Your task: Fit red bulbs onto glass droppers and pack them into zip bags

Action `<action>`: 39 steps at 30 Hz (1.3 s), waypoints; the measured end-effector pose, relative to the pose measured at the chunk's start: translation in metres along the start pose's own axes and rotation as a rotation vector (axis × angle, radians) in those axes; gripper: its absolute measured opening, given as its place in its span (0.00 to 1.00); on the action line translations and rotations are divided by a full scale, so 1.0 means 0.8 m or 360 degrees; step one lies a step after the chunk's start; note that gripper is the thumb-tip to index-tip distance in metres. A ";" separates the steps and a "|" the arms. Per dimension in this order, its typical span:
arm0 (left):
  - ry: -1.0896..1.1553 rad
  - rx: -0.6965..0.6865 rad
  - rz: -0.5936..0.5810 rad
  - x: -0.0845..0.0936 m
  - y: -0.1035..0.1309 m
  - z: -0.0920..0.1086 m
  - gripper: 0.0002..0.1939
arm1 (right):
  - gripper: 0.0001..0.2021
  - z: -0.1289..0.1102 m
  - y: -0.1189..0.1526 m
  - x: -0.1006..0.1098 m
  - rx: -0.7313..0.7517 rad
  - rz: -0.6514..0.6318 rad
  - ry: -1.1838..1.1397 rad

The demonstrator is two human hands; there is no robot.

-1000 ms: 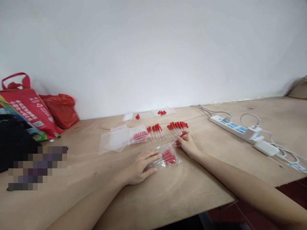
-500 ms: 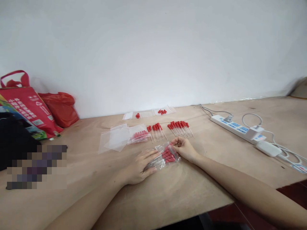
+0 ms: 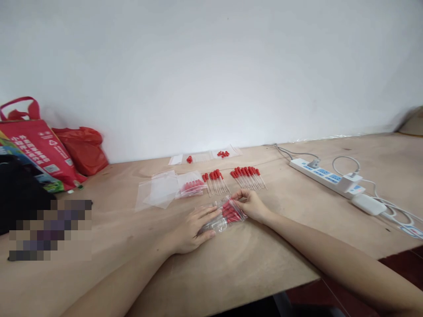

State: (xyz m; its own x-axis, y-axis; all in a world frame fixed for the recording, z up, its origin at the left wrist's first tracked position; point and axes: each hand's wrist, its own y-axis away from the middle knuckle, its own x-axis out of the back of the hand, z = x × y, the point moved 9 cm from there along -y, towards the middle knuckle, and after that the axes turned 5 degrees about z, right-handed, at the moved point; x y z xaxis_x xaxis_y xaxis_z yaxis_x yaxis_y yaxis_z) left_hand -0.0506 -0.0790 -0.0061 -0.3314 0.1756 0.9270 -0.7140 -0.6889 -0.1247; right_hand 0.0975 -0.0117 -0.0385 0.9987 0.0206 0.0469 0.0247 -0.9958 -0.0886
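Note:
A clear zip bag (image 3: pixel 228 213) with several red-capped clear droppers lies on the wooden table in front of me. My left hand (image 3: pixel 198 226) rests flat over the bag's left end, fingers spread. At the bag's upper right corner, by the zip edge, my right hand (image 3: pixel 249 204) pinches the plastic between thumb and fingers. Behind the bag are two groups of red-capped droppers, a smaller one (image 3: pixel 216 181) and a larger one (image 3: pixel 248 176). A filled bag (image 3: pixel 191 185) lies left of them, beside flat, unfilled clear bags (image 3: pixel 158 190).
Loose red caps (image 3: pixel 223 154) and thin clear tubes (image 3: pixel 201 157) lie near the wall. At the right is a white power strip (image 3: pixel 317 175) with cables and an adapter (image 3: pixel 368 204). Red bags (image 3: pixel 81 147) and a black item (image 3: pixel 20 193) stand at the left.
My right hand has moved very slightly left at the bag's zip edge. My left hand stays in place on the bag.

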 end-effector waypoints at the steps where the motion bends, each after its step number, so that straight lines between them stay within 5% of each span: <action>1: -0.0002 -0.0001 0.0002 0.001 0.000 0.000 0.25 | 0.17 0.003 0.000 -0.002 -0.0034 -0.0028 0.0011; 5: 0.0007 0.0001 0.0023 0.004 -0.001 0.002 0.25 | 0.17 0.009 -0.001 -0.006 -0.0081 -0.0112 0.0053; 10: 0.0002 0.0012 0.0035 0.007 -0.001 0.004 0.25 | 0.20 0.003 -0.013 0.003 -0.0018 0.0063 0.0114; 13: -0.0026 0.0002 0.0020 0.007 -0.002 0.006 0.25 | 0.25 0.007 -0.019 -0.007 -0.0195 -0.0060 0.0133; 17: -0.0044 0.0001 0.0018 0.006 -0.002 0.004 0.25 | 0.17 0.003 -0.017 -0.028 -0.0317 -0.0408 0.0147; 27: -0.0041 -0.0018 0.0054 0.007 -0.002 0.005 0.25 | 0.17 0.012 -0.019 -0.015 -0.0417 -0.0180 0.0177; 33: -0.0054 -0.0003 0.0059 0.006 -0.001 0.003 0.24 | 0.13 0.009 -0.015 -0.027 -0.0394 -0.0431 0.0234; 39: -0.0058 -0.0027 0.0050 0.006 -0.001 0.003 0.25 | 0.08 0.007 -0.013 -0.020 -0.0439 -0.0447 0.0308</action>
State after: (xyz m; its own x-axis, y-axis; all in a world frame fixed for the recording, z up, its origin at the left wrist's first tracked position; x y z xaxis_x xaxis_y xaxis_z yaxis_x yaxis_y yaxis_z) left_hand -0.0500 -0.0795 -0.0010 -0.3311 0.1284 0.9348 -0.7140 -0.6817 -0.1593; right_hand 0.0814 -0.0008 -0.0441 0.9274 0.3030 0.2192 0.2550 -0.9411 0.2221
